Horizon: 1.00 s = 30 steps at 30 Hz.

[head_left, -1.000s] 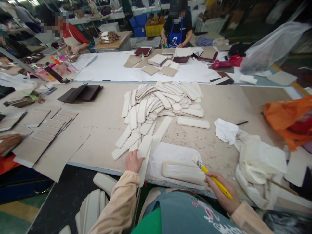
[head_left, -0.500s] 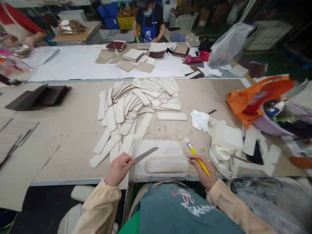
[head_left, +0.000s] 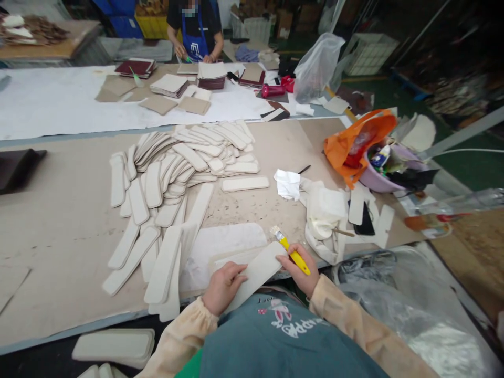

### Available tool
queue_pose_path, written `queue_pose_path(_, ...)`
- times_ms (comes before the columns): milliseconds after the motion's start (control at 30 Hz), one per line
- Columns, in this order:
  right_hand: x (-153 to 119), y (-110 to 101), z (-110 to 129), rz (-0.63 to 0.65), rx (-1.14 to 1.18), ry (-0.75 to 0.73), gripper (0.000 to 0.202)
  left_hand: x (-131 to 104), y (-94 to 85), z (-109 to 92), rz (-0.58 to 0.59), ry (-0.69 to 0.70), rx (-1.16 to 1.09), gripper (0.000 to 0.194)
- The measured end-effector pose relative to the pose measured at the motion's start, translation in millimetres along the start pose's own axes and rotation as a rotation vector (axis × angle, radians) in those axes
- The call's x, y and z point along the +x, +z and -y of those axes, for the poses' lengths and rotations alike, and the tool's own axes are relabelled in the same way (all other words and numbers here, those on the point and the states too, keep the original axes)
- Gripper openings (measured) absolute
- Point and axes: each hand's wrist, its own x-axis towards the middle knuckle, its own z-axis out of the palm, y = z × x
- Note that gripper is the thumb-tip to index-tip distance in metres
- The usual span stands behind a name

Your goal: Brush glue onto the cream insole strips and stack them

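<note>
A cream, round-cornered strip [head_left: 258, 270] is held tilted in front of my apron. My left hand [head_left: 224, 287] pinches its left edge between thumb and fingers. My right hand [head_left: 301, 268] grips a yellow-handled paintbrush [head_left: 297, 257], bristles pointing up and away, while its fingertips touch the strip's upper right end. Behind the held strip, another pale piece [head_left: 220, 259] lies partly covered on a white sheet [head_left: 232, 236]. A large heap of similar strips [head_left: 189, 157] spreads to the left and beyond, with one single strip [head_left: 244, 183] apart on its right.
A white container wrapped in cloth [head_left: 325, 210] stands to the right, near a crumpled white paper [head_left: 287, 184]. Further right are an orange bag [head_left: 360, 142] and a lilac basin [head_left: 380, 181]. Across the table a person in a blue apron [head_left: 195, 44] works beside stacked pieces [head_left: 169, 85].
My left hand has moved right and nearer my body, bringing the strip from edge-on to face-up. My right hand now touches its end, brush still held. The view has swung right.
</note>
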Motion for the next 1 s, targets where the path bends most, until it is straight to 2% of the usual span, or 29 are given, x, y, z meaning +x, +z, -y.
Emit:
queue_pose_path(100,0.3,0.5,1.0,0.046,0.078,0.006,0.033,-2.5,2.3,-1.3,-0.036,-0.077,-0.001,0.014)
queue_pose_path(167,1.0,3.7,0.2,0.087,0.123,-0.006,0.033,-4.1,-3.5,-3.2,-0.062,-0.129,-0.023,0.012)
queue_pose_path(233,3.1,8.2,-1.5,0.139,0.16,-0.042,0.034,-7.9,-17.1,-2.0,-0.072,-0.132,-0.055,0.012)
queue_pose_path(300,6.5,12.6,-2.9,0.184,0.173,-0.1,0.033,-16.5,-39.4,5.4,-0.125,-0.157,-0.081,0.013)
queue_pose_path(400,11.1,17.3,-3.5,0.223,0.129,-0.154,0.027,-38.5,-85.5,31.0,-0.312,-0.299,-0.103,0.018)
queue_pose_path(500,12.6,20.5,-4.3,0.228,0.086,-0.154,0.023,-59.4,-131.4,71.3,-0.526,-0.448,-0.048,0.027)
queue_pose_path(600,11.8,23.8,-6.4,0.22,0.055,-0.166,0.023,-66.7,-158.0,112.5,-0.633,-0.555,0.093,0.031)
queue_pose_path(700,10.9,25.7,-7.7,0.211,0.013,-0.178,0.022,-61.5,-162.7,139.6,-0.648,-0.57,0.153,0.029)
queue_pose_path(767,10.6,25.2,-8.1,0.204,-0.01,-0.185,0.023,-56.0,-159.6,147.0,-0.681,-0.531,0.179,0.023)
queue_pose_path(833,10.0,23.5,-8.8,0.18,-0.028,-0.185,0.024,-52.7,-155.6,146.7,-0.765,-0.45,0.233,0.019)
queue_pose_path(933,8.2,20.5,-10.7,0.124,-0.025,-0.159,0.027,-54.2,-152.3,135.8,-0.913,-0.264,0.341,0.02)
queue_pose_path(1000,6.7,19.0,-11.5,0.086,-0.008,-0.133,0.029,-57.3,-152.6,124.2,-0.941,-0.229,0.368,0.02)
